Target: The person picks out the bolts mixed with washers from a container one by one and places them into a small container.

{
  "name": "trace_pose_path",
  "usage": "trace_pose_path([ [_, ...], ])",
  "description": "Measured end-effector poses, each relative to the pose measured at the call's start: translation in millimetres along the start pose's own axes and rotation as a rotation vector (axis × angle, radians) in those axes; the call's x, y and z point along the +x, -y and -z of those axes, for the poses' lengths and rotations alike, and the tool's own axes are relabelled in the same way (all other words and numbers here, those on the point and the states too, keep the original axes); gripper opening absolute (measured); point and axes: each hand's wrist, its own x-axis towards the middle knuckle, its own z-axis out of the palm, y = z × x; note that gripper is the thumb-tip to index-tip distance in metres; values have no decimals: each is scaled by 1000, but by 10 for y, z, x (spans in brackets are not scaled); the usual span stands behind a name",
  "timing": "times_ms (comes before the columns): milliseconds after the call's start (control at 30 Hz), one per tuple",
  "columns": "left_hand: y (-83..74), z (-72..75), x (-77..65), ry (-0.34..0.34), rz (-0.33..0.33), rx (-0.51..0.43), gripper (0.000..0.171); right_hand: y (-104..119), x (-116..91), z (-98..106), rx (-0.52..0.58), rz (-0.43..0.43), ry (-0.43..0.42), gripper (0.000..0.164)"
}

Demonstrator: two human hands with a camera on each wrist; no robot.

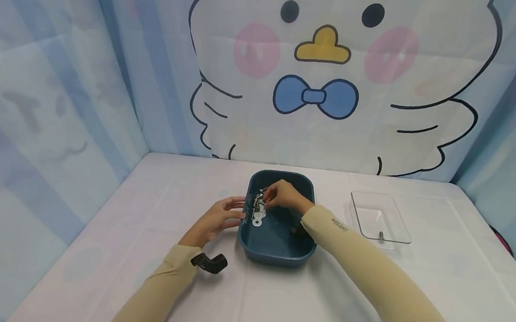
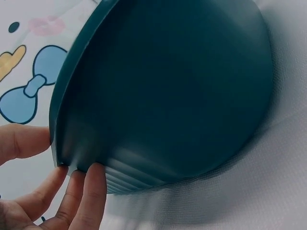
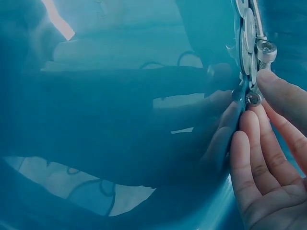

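A dark blue bin (image 1: pixel 273 253) stands on the table, with metal screws and several round washers (image 1: pixel 258 215) heaped along its left side. My left hand (image 1: pixel 217 218) is at the bin's left side, its fairly straight fingers (image 2: pixel 96 187) spread against the outer wall and rim. Inside the bin, my right hand (image 1: pixel 282 194) reaches into the heap. The right wrist view has its thumb (image 3: pixel 273 84) and curled fingers around a socket-head screw (image 3: pixel 254 99). A second screw (image 3: pixel 266 50) stands just above the thumb tip, beside the stacked washers (image 3: pixel 248 36).
To the right of the bin sits a clear, shallow plastic box (image 1: pixel 379 211) with a small screw (image 1: pixel 381 236) in it. A cartoon-printed curtain (image 1: pixel 314 135) rises behind the table's far edge. My right forearm crosses the bin's right rim.
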Motion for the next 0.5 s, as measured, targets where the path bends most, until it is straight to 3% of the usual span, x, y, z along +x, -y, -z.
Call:
trace_pose_path([
  [500, -67, -39, 15, -30, 52, 18, 54, 45, 21, 5, -63, 21, 6, 12],
])
